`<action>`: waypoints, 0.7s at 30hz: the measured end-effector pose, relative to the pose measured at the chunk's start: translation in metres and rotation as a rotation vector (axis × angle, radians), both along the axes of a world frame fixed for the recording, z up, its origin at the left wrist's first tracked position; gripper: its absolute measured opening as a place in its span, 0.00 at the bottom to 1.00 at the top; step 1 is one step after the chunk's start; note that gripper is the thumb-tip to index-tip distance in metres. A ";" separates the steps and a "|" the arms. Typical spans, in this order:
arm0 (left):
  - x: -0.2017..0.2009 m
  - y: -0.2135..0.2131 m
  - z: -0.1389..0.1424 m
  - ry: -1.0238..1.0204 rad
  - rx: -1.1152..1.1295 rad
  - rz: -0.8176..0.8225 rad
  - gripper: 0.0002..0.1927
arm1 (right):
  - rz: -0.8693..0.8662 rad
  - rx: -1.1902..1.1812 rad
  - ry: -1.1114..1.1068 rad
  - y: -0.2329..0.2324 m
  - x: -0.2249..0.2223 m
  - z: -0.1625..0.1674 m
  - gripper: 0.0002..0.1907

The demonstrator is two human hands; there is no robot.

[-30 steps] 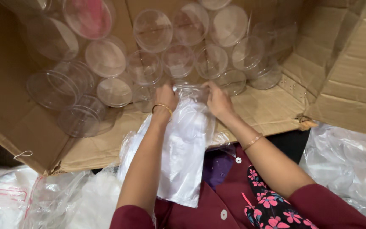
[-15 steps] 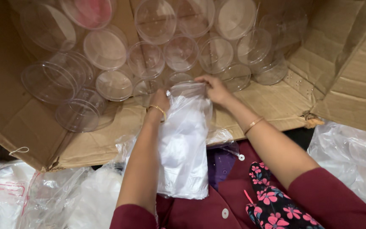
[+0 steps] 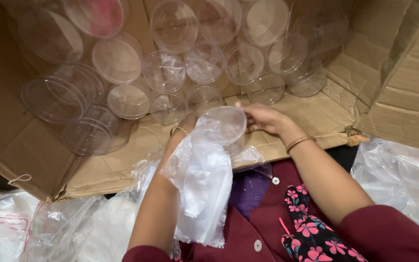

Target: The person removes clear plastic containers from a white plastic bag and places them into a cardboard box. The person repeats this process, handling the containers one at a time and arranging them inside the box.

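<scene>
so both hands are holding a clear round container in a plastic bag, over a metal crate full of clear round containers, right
Not quite. It is a cardboard box, not a metal crate; the head view shows its brown corrugated flaps. The rest holds: the left hand and right hand hold a clear round container at the mouth of a plastic bag, with many clear round containers stacked inside the box.

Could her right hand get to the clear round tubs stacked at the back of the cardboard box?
Probably yes. The right hand is already inside the cardboard box, close to the clear tubs, with nothing between; it holds a clear tub though.
</scene>
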State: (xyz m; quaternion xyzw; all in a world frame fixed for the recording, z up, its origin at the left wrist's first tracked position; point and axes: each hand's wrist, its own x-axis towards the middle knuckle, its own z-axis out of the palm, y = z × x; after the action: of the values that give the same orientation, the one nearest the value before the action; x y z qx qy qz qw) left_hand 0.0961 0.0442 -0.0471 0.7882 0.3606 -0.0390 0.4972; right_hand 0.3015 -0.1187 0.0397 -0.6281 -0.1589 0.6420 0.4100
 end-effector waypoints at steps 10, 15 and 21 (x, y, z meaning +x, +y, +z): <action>-0.012 0.004 -0.027 -0.190 0.282 0.136 0.19 | -0.039 0.120 0.001 -0.007 0.004 -0.017 0.07; -0.023 0.000 -0.016 -0.211 0.160 0.163 0.20 | 0.198 0.095 -0.430 -0.002 -0.004 -0.030 0.04; -0.028 0.004 -0.011 -0.150 0.008 0.120 0.21 | 0.316 0.008 -0.574 -0.002 -0.004 -0.020 0.09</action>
State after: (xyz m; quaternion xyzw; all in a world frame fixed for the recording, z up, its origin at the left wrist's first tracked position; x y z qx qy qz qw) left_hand 0.0680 0.0484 -0.0580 0.7678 0.3691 0.0516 0.5211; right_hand 0.2971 -0.1208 0.0197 -0.7494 -0.3660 0.4937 0.2465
